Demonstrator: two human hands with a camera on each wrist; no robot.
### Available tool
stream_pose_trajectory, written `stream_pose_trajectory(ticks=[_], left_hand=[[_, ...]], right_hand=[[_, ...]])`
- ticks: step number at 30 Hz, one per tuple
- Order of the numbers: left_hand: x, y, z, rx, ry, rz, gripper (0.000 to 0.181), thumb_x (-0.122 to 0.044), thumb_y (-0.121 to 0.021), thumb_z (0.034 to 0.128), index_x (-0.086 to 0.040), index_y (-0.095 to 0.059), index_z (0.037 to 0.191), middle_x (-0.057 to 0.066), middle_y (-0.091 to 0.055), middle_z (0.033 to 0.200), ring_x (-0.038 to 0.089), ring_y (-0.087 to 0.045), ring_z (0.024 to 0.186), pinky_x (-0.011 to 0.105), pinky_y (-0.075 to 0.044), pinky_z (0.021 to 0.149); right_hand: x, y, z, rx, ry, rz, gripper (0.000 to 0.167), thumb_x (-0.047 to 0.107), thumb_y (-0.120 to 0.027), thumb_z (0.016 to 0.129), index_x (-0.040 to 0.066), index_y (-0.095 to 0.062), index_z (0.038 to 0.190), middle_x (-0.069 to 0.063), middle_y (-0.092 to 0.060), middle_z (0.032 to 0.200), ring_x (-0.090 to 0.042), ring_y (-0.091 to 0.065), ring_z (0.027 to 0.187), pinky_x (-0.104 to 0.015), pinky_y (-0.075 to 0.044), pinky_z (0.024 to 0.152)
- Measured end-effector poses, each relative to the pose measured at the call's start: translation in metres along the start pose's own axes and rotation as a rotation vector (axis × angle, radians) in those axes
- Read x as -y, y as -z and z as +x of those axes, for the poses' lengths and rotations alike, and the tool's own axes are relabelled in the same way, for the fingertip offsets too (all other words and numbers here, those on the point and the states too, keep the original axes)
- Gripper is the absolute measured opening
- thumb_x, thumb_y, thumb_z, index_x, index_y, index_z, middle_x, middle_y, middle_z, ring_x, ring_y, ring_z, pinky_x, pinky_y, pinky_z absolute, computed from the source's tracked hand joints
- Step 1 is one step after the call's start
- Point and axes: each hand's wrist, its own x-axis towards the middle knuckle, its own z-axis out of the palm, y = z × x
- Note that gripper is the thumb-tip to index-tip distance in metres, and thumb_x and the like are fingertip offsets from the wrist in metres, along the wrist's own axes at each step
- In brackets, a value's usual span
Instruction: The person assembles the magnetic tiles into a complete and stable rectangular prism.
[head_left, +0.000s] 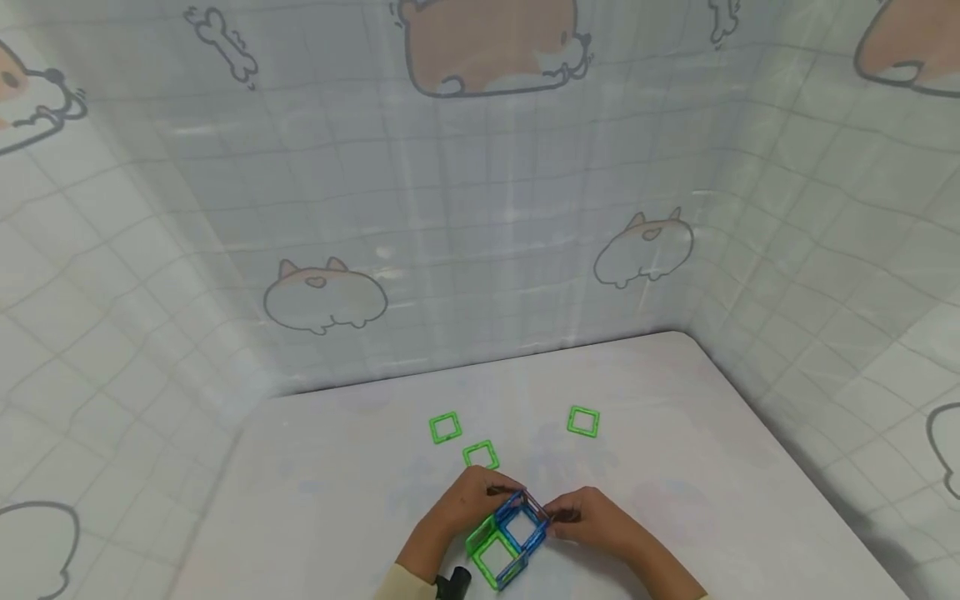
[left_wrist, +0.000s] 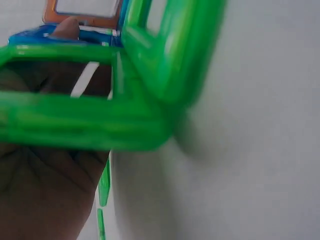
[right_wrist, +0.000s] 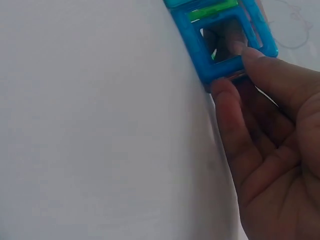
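Your left hand [head_left: 468, 500] grips and your right hand [head_left: 597, 522] pinches the blue-and-green frame assembly [head_left: 515, 546], between them at the table [head_left: 337, 517]. Caution: uneven finger pressure may fold or separate it at the blue end [right_wrist: 196, 50].

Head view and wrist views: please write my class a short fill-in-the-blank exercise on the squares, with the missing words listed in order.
1. In the head view, the number of loose squares on the table is ____.
2. Those loose squares are all coloured ____.
3. In the right wrist view, the thumb touches a ____ part of the joined shape.
4. In the left wrist view, the square at the top edge is ____.

Missing words: three; green; blue; orange.
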Motion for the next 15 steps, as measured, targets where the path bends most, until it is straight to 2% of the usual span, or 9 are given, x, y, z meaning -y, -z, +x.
stream_pose_trajectory(ticks=[3, 7, 12, 15], left_hand=[[0.000, 0.002, 0.002, 0.036, -0.007, 0.030, 0.018, -0.023, -0.070, 0.0935, -0.027, -0.078, 0.109, -0.016, -0.074, 0.102, 0.000, -0.067, 0.096, 0.025, -0.059, 0.084], [-0.003, 0.007, 0.001, 0.078, 0.008, 0.057, 0.025, -0.018, -0.065, 0.0968, -0.025, -0.073, 0.120, -0.017, -0.072, 0.108, 0.003, -0.066, 0.105, 0.033, -0.057, 0.093], [-0.005, 0.014, -0.012, 0.066, 0.028, 0.032, 0.024, -0.022, -0.059, 0.0999, -0.022, -0.071, 0.122, -0.016, -0.071, 0.111, 0.006, -0.065, 0.109, 0.036, -0.056, 0.097], [-0.005, 0.018, -0.024, 0.081, 0.043, -0.034, 0.027, -0.027, -0.062, 0.0979, -0.019, -0.069, 0.123, -0.011, -0.071, 0.115, 0.011, -0.065, 0.110, 0.038, -0.055, 0.097]], right_hand=[[-0.001, -0.002, -0.001, -0.008, -0.011, 0.022, 0.022, 0.018, -0.075, 0.089, 0.007, -0.076, 0.108, 0.005, -0.076, 0.097, -0.007, -0.070, 0.087, -0.019, -0.057, 0.076], [-0.001, -0.006, -0.002, -0.026, -0.029, 0.042, 0.021, 0.019, -0.075, 0.088, 0.008, -0.077, 0.106, 0.005, -0.076, 0.094, -0.008, -0.070, 0.086, -0.020, -0.058, 0.076], [0.000, -0.010, -0.007, -0.055, -0.074, 0.009, 0.019, 0.023, -0.076, 0.088, 0.013, -0.077, 0.104, 0.009, -0.076, 0.093, -0.006, -0.069, 0.085, -0.019, -0.057, 0.076], [0.002, -0.011, -0.011, -0.080, -0.107, -0.003, 0.019, 0.025, -0.077, 0.087, 0.014, -0.077, 0.103, 0.009, -0.075, 0.093, -0.006, -0.068, 0.084, -0.019, -0.056, 0.075]])
